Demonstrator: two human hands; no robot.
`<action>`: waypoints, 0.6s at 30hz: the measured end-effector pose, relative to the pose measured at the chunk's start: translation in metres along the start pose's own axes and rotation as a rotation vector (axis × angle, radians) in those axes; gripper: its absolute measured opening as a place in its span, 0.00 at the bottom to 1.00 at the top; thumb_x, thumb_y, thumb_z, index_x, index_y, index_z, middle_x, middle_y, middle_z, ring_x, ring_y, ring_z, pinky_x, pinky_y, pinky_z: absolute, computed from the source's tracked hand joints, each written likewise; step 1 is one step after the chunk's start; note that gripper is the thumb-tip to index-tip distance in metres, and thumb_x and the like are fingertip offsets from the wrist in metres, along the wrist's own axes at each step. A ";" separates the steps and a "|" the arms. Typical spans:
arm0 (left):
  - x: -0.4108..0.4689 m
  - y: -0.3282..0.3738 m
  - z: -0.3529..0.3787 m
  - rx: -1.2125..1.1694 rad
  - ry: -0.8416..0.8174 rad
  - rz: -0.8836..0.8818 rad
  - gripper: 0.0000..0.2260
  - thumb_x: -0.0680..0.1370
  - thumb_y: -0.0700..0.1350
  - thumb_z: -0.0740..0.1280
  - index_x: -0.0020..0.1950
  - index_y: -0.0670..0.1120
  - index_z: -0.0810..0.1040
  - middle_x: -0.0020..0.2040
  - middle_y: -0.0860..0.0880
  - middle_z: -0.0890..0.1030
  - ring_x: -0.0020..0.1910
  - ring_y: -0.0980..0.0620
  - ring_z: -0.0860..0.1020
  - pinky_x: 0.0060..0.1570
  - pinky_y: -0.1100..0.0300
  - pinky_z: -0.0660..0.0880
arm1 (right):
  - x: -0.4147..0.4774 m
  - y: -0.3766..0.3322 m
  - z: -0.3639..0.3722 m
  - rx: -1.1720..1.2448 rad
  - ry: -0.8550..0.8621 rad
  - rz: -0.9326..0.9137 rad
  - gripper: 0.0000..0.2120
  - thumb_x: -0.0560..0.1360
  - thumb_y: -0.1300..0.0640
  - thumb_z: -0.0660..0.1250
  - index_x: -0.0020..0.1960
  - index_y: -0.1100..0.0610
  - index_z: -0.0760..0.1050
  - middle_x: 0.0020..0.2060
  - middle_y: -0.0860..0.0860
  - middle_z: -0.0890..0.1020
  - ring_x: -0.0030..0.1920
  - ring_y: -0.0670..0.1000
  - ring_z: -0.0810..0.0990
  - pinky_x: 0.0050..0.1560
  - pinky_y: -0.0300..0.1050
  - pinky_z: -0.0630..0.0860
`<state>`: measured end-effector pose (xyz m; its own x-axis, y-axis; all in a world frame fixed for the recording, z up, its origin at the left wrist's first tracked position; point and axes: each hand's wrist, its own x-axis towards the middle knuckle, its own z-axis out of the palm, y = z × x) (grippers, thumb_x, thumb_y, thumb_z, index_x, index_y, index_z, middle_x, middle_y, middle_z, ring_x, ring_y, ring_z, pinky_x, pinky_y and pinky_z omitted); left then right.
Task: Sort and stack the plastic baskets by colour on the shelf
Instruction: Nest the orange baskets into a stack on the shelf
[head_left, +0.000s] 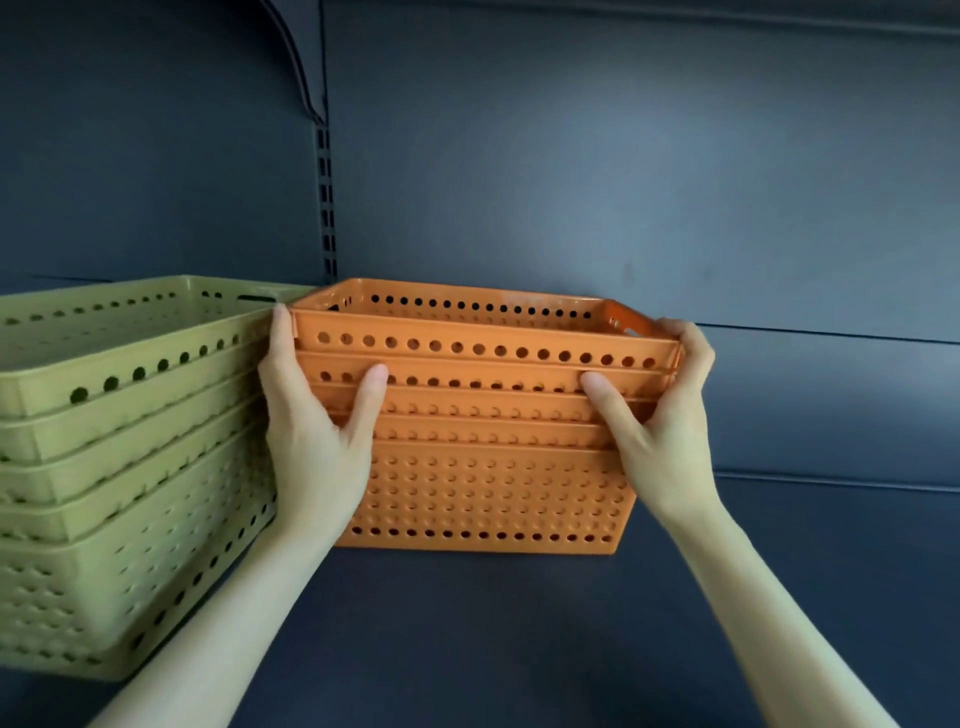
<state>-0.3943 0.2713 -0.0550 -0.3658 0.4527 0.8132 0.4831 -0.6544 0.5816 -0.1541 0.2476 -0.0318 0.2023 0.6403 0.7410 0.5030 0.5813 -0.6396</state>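
A stack of several nested orange baskets (483, 483) with round holes stands on the dark shelf (519, 634), close to the back panel. My left hand (317, 431) grips the stack's left end, fingers wrapped around the top rims and thumb pressed on the front wall. My right hand (660, 415) holds the right end the same way, fingers over the top corner. To the left, a stack of several nested green baskets (119, 467) rests on the same shelf, its right side nearly touching the orange stack.
The dark blue back panel (623, 182) rises right behind the baskets, with a slotted upright (325, 208) and a bracket above. Bare shelf surface extends to the right of the orange stack and in front of it.
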 end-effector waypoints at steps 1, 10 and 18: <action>0.000 -0.002 0.001 0.009 -0.010 -0.010 0.34 0.77 0.49 0.66 0.76 0.43 0.50 0.68 0.59 0.57 0.64 0.77 0.55 0.61 0.80 0.56 | -0.001 0.001 0.000 -0.016 0.003 0.013 0.28 0.70 0.42 0.68 0.63 0.39 0.56 0.61 0.49 0.74 0.57 0.45 0.76 0.57 0.44 0.74; 0.003 0.009 -0.013 0.017 -0.089 -0.084 0.35 0.73 0.55 0.67 0.73 0.45 0.53 0.70 0.43 0.66 0.66 0.48 0.69 0.63 0.54 0.70 | -0.004 -0.011 -0.007 -0.067 -0.019 0.101 0.30 0.69 0.38 0.67 0.65 0.40 0.56 0.61 0.46 0.74 0.54 0.45 0.77 0.57 0.52 0.75; -0.001 0.048 -0.046 0.472 -0.374 -0.150 0.35 0.78 0.54 0.62 0.77 0.46 0.45 0.72 0.42 0.66 0.62 0.37 0.73 0.56 0.46 0.72 | -0.018 -0.034 -0.027 -0.267 -0.165 0.121 0.36 0.70 0.39 0.67 0.71 0.36 0.50 0.75 0.46 0.53 0.64 0.58 0.73 0.59 0.61 0.74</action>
<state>-0.4078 0.2114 -0.0286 -0.1945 0.7565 0.6244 0.7792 -0.2675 0.5668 -0.1524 0.2027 -0.0176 0.1462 0.7824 0.6054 0.6905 0.3575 -0.6288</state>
